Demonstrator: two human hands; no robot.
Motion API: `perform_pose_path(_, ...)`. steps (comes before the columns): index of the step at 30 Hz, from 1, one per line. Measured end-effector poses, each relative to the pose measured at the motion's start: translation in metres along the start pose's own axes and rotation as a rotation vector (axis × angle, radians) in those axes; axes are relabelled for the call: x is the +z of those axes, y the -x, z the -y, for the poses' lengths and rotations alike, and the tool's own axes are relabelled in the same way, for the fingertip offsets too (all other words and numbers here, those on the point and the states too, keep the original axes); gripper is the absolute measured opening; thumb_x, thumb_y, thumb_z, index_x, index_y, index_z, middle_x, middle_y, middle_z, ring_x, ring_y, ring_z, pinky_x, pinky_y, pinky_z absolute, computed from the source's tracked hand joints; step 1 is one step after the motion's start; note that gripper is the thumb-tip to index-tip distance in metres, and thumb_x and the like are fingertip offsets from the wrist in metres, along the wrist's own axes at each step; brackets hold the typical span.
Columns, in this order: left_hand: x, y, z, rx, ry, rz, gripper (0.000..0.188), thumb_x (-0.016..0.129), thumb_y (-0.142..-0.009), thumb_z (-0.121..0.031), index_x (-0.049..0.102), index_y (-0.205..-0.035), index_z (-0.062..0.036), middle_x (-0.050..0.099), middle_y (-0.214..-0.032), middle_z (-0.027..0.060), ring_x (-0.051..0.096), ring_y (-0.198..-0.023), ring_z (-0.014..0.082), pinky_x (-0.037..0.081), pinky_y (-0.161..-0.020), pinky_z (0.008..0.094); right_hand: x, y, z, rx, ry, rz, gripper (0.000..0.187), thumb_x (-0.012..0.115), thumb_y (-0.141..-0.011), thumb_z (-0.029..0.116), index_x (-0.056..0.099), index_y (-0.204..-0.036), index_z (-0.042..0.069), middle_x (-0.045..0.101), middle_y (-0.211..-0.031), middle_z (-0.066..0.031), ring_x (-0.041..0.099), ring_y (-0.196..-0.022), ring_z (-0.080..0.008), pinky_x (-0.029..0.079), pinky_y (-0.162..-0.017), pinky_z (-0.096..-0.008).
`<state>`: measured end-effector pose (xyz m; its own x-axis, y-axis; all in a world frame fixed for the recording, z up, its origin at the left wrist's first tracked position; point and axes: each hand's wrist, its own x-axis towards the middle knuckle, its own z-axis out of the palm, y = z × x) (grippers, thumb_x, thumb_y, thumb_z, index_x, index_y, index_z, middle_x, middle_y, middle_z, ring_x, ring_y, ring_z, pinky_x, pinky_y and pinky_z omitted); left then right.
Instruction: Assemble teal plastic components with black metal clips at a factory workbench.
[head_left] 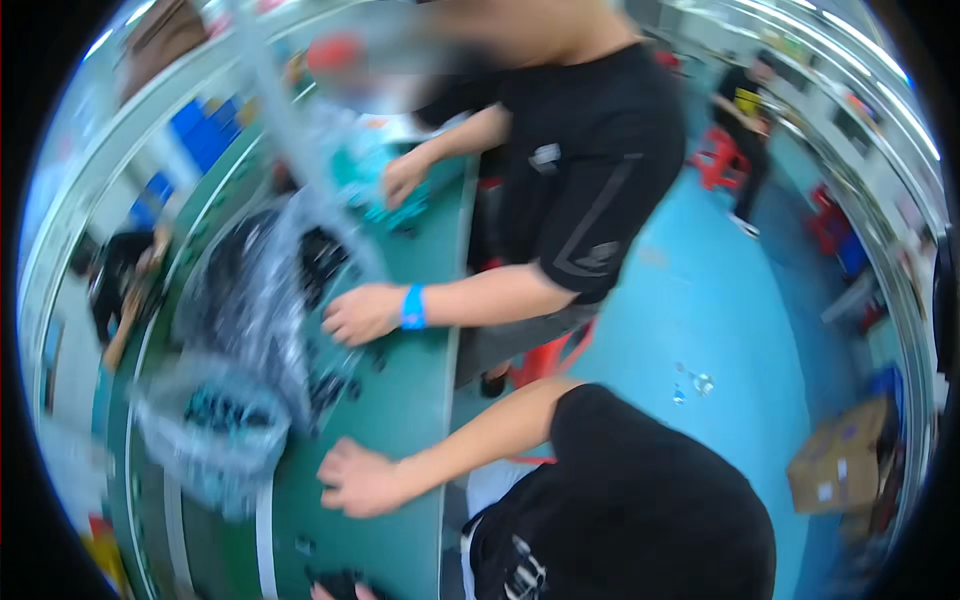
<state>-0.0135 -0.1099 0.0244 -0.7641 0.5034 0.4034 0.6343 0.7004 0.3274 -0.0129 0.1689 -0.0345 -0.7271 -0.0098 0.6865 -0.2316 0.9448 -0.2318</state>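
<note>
My right hand (362, 482) reaches left over the green bench (405, 395), its fingers loosely curled and a little apart. Nothing shows in it, though motion blurs the fingertips. Only fingertips of my left hand (345, 592) show at the bottom edge, around a small black piece (342, 578) whose kind I cannot make out. Beyond my right hand stands a clear plastic bag (215, 470) of dark and teal pieces. Behind it lies a larger clear bag (245, 290) with black pieces, some loose on the bench.
A co-worker in a black shirt (590, 190) stands at the bench, one hand (365, 313) by the large bag, the other (405, 178) at teal pieces (375, 190). Another person (125, 280) works across the bench. Red stools (718, 160) and a cardboard box (835, 460) are at right.
</note>
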Motion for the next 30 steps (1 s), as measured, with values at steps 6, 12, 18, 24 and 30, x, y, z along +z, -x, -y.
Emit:
perform_pose_path(6,0.012,-0.041,-0.019,-0.12,0.259,0.092,0.071,0.072,-0.086,-0.02,0.045,-0.148,-0.0007,0.04,-0.155,0.0245,0.037,-0.144,0.0433,0.029,-0.12,0.0489,-0.037,-0.023,-0.036,0.02,-0.018,0.064,0.022,0.073,-0.072,0.028,0.068,-0.087,0.013,0.06,-0.089,-0.0128,0.06,-0.087,-0.0341,0.05,-0.066,-0.0501)
perform_pose_path(12,0.021,-0.05,0.005,-0.222,0.133,0.08,0.073,0.074,-0.089,-0.035,0.046,-0.148,-0.0023,0.036,-0.156,0.028,0.032,-0.144,0.0473,0.029,-0.119,0.0539,-0.025,-0.031,-0.036,-0.071,-0.02,0.187,0.024,0.077,-0.079,0.024,0.069,-0.097,0.01,0.06,-0.093,-0.0087,0.063,-0.084,-0.0296,0.055,-0.068,-0.043)
perform_pose_path(18,0.029,-0.052,-0.002,-0.104,-0.05,0.172,0.067,0.071,-0.089,-0.043,0.054,-0.141,-0.0043,0.04,-0.153,0.0279,0.037,-0.14,0.0486,0.03,-0.118,0.0579,-0.083,-0.068,-0.025,-0.052,-0.282,0.052,0.027,0.078,-0.079,0.016,0.071,-0.104,0.005,0.069,-0.1,-0.0112,0.068,-0.089,-0.0299,0.056,-0.077,-0.0393)
perform_pose_path(24,0.027,-0.051,0.007,-0.066,0.146,0.076,0.06,0.074,-0.088,-0.036,0.059,-0.135,-0.0024,0.054,-0.143,0.0244,0.048,-0.136,0.0439,0.037,-0.116,0.0509,-0.117,-0.22,-0.064,0.448,-0.438,-0.106,0.038,0.067,-0.099,0.032,0.07,-0.12,0.001,0.068,-0.103,-0.0001,0.057,-0.09,-0.0052,0.047,-0.077,-0.024)
perform_pose_path(30,-0.014,-0.031,-0.002,-0.188,0.468,-0.084,0.06,0.076,-0.084,-0.016,0.056,-0.139,0.0002,0.055,-0.145,0.0225,0.05,-0.139,0.0375,0.039,-0.115,0.0441,-0.064,-0.236,-0.135,0.495,-0.812,0.267,0.05,0.058,-0.105,0.038,0.061,-0.135,-0.002,0.067,-0.128,-0.0072,0.057,-0.118,-0.0151,0.04,-0.107,-0.03)
